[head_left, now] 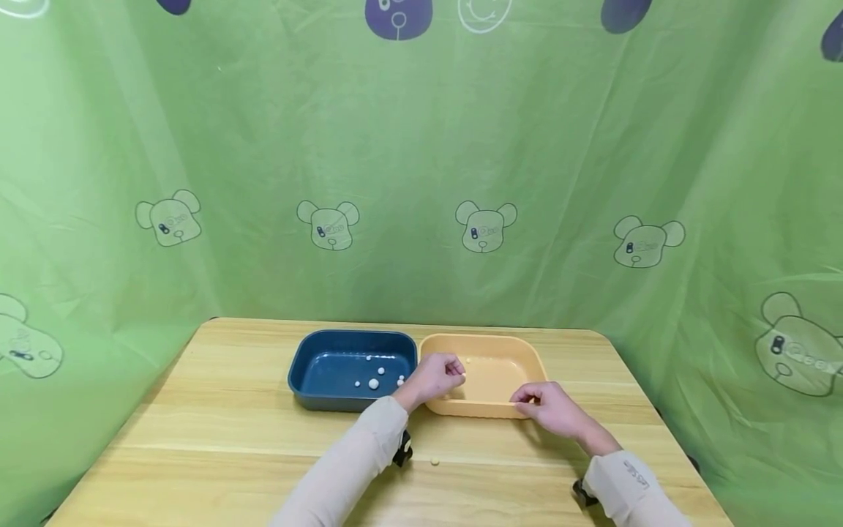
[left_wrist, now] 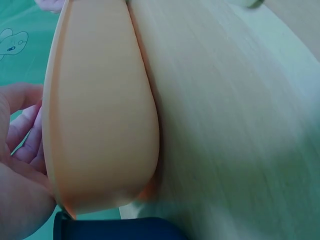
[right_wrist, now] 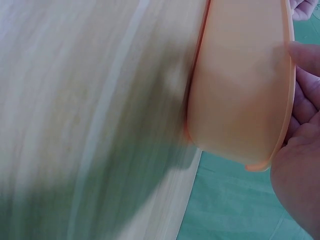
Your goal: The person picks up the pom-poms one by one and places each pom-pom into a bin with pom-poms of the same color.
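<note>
My left hand (head_left: 437, 378) is over the left part of a shallow orange tray (head_left: 484, 409), its thumb and fingers drawn together around a tiny pale yellow ball (head_left: 464, 375). The left wrist view shows the fingers behind the tray's near wall (left_wrist: 100, 110), which hides their tips. At the near right corner, my right hand (head_left: 549, 410) grips the rim, thumb outside and fingers inside, as the right wrist view also shows. Another small yellow ball (head_left: 468, 360) lies toward the back of the tray.
Left of the orange tray, and close against it, stands a dark blue tray (head_left: 316, 401) with several white balls (head_left: 373, 383) of differing sizes. A yellowish ball (head_left: 435, 461) lies on the wooden table (head_left: 217, 439) in front. Green printed curtain (head_left: 408, 285) surrounds the table's back and sides.
</note>
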`<state>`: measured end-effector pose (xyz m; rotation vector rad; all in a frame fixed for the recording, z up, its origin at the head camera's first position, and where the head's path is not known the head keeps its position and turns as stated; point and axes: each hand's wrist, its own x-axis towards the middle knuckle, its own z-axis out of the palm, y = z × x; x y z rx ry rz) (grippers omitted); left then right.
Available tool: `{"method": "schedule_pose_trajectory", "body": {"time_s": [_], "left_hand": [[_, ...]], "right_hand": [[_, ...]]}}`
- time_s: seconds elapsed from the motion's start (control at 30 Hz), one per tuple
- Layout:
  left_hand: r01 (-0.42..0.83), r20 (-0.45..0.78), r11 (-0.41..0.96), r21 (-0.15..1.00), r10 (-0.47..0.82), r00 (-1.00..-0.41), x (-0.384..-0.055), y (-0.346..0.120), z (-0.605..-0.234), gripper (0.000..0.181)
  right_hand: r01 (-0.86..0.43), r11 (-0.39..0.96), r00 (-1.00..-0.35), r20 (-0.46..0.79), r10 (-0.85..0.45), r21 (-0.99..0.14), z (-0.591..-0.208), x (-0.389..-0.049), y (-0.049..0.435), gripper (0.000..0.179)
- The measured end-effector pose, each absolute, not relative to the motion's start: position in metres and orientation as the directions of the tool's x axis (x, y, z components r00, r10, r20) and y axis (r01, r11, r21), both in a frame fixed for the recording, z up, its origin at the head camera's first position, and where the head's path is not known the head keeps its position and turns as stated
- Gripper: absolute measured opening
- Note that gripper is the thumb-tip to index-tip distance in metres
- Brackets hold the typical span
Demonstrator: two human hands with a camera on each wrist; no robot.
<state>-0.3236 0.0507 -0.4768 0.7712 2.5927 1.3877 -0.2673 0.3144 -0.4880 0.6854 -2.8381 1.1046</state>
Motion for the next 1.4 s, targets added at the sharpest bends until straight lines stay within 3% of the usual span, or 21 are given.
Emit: {"method": "schedule_pose_trajectory", "body": {"time_s": [0.6, 1.0, 1.17, 1.4], "left_hand": [[0.402, 0.178, 0.444, 0.801, 0.465, -0.867, -0.333, 0.052, -0.475, 0.007], [0.456, 0.188, 0.434, 0.777, 0.532, -0.826, -0.310, 0.015, -0.471, 0.005], [0.491, 0.176, 0.408, 0.769, 0.603, -0.778, -0.291, -0.001, -0.472, 0.004], [0.541, 0.103, 0.360, 0.760, 0.755, -0.648, -0.265, -0.019, -0.477, 0.011]], "right_hand": [[-0.395, 0.654, -0.907, 0.162, -0.389, -0.645, -0.487, -0.268, 0.314, 0.009], [-0.403, 0.661, -0.904, 0.161, -0.396, -0.633, -0.490, -0.268, 0.314, 0.011], [-0.387, 0.666, -0.909, 0.144, -0.391, -0.638, -0.488, -0.267, 0.315, 0.011], [-0.403, 0.661, -0.903, 0.155, -0.402, -0.633, -0.486, -0.267, 0.315, 0.008]]}}
